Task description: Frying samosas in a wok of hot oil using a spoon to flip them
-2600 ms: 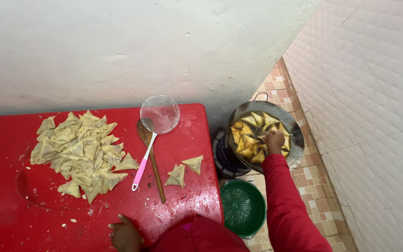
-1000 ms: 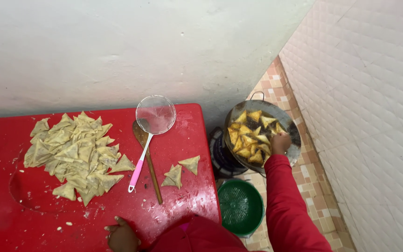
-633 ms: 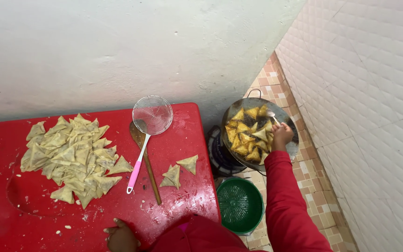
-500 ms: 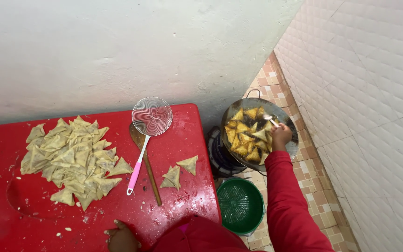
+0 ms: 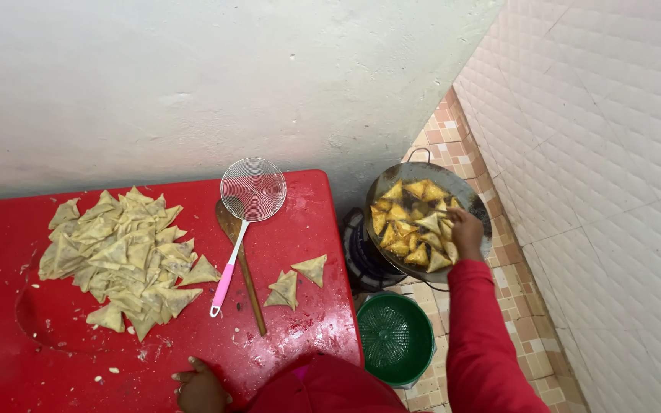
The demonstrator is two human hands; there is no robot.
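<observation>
Your right hand (image 5: pixel 466 232) reaches into the round metal frying pan (image 5: pixel 392 180) of golden triangular pastries (image 5: pixel 411 226), right of centre; its grip can't be told. Your left hand (image 5: pixel 199 386) rests spread on the red surface (image 5: pixel 307 229), bottom centre.

Glossy red table (image 5: pixel 311 229) bearing pale beige pastries (image 5: pixel 120 256); golden-yellow ones in the dark pan (image 5: pixel 392 183). Silver wire-mesh skimmer (image 5: pixel 252 189) with pink-and-white handle near the far edge, brown spatula (image 5: pixel 242 264). Green basket (image 5: pixel 395 339), red sleeve (image 5: pixel 483 336), white quilted tiles (image 5: pixel 598 153).

Pastry pile (image 5: pixel 120 252) on table (image 5: pixel 9 359), left; skimmer (image 5: pixel 245 206) and spatula (image 5: pixel 240 260) centre; wok (image 5: pixel 422 222) right of table; colander (image 5: pixel 395 338) before the wok.
</observation>
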